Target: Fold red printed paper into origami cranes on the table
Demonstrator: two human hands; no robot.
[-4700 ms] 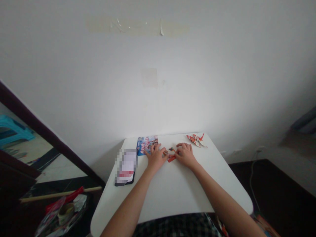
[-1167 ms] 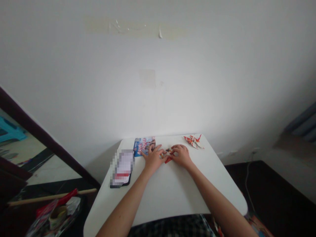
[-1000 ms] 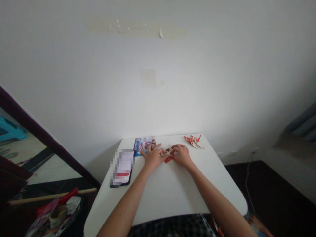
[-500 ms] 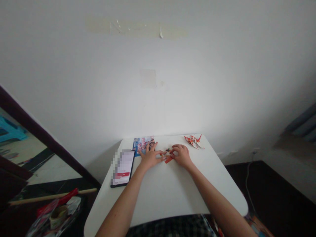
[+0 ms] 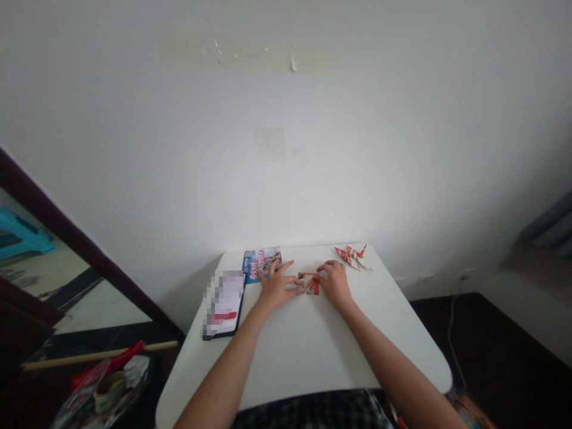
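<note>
A small red printed piece of paper (image 5: 314, 288), seemingly folded, lies between my hands on the white table (image 5: 308, 351). With thumb and index finger my left hand (image 5: 276, 291) grips its left edge, while the other fingers spread toward a blue printed leaflet (image 5: 254, 267). My right hand (image 5: 337, 285) pinches the paper's right side, its fingers bent over the upper corner. Parts of the paper are hidden under the fingertips. Beyond my right hand sits a red and white folded paper figure (image 5: 352, 256), apparently a crane.
A phone (image 5: 227, 304) with a blurred screen lies at the table's left. A white wall (image 5: 313, 179) rises behind the table. Lower left, a bin with rubbish (image 5: 109, 387) stands on the floor near a mirror (image 5: 98, 292). A cable (image 5: 451, 333) hangs at the right.
The paper has turned between my fingers and more of its red face shows. My right hand has shifted slightly right, and its fingers have moved toward the paper's right edge.
</note>
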